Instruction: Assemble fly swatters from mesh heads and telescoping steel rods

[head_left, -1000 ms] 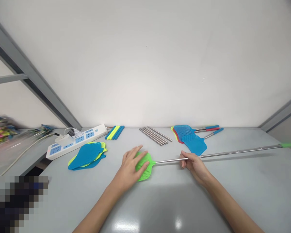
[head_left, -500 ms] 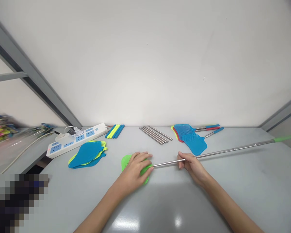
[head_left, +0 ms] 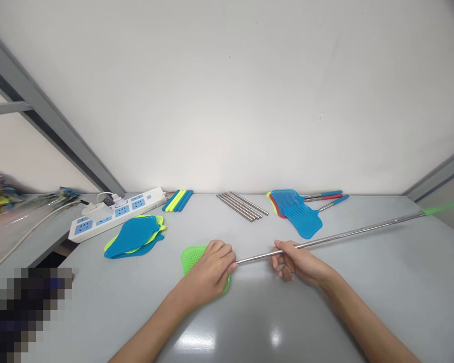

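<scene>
A green fly swatter (head_left: 191, 257) lies across the table with its long telescopic metal rod (head_left: 336, 237) drawn out to the right. The rod ends in a green handle (head_left: 444, 207), blurred at the right edge. My left hand (head_left: 215, 267) is closed around the neck of the swatter head, where the rod meets it, and covers much of the head. Thumb and forefinger of my right hand (head_left: 297, 262) pinch the rod a short way along; the other fingers curl loosely beneath.
Behind my hands lie several bare metal rods (head_left: 242, 205), blue and yellow handle sleeves (head_left: 177, 200), and swatters with handles (head_left: 302, 217). At left are loose blue and yellow swatter heads (head_left: 134, 237), a white power strip (head_left: 117, 216) and plastic-bagged items (head_left: 3, 201). A wall stands behind.
My left fingers have curled from lying spread over the green head to gripping its neck. The head has shifted slightly left. My right hand still pinches the rod, its lower fingers looser.
</scene>
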`<action>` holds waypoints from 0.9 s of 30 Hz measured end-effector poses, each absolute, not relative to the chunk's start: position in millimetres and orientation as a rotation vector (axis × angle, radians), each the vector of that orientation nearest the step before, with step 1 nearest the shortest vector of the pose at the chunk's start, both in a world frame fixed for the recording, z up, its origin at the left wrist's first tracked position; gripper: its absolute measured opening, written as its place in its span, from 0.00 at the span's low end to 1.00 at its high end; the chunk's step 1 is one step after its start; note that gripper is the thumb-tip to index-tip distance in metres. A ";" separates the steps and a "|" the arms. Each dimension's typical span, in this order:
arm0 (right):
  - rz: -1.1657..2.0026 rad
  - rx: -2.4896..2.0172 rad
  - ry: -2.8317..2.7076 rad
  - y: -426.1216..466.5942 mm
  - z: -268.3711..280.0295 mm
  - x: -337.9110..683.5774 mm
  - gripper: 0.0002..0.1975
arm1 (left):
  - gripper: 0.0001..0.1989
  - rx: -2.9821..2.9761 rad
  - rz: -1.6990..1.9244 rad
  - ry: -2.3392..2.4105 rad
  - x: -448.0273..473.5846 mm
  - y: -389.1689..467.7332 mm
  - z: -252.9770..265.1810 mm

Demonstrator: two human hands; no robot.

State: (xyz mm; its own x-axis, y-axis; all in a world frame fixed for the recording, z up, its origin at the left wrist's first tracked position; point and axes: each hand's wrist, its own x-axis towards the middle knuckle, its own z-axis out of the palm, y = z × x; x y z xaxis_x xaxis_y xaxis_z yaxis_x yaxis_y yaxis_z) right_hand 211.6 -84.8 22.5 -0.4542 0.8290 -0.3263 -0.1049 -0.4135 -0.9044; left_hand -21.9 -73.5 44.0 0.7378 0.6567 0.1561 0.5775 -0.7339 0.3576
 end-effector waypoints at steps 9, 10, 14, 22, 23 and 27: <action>2.086 -1.051 -1.147 -86.0 23.3 210.7 0.22 | 0.10 2.700 0.388 0.947 -22.8 -73.8 43.9; 2.096 -1.030 -1.145 -86.7 23.8 209.7 0.22 | 0.10 2.698 0.397 0.943 -23.0 -73.8 44.5; 2.099 -0.986 -1.146 -89.2 25.7 206.0 0.20 | 0.10 2.700 0.407 0.942 -23.4 -74.3 46.6; 2.150 -0.901 -1.109 -91.3 23.0 201.7 0.18 | 0.09 2.726 0.370 0.957 -22.7 -75.8 49.8; 2.152 -0.896 -1.107 -91.3 22.6 201.3 0.18 | 0.09 2.723 0.373 0.953 -22.7 -75.7 49.8; 2.166 -0.889 -1.081 -91.1 21.7 199.8 0.18 | 0.10 2.700 0.398 0.950 -23.3 -75.5 49.2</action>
State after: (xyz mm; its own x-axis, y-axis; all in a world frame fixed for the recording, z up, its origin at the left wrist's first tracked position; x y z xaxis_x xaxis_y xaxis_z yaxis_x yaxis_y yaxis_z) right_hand 199.8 -91.1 21.7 -0.6265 0.7150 -0.3104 -0.1816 -0.5212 -0.8339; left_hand -23.3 -75.5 49.2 0.7497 0.6392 0.1714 0.5704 -0.7555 0.3222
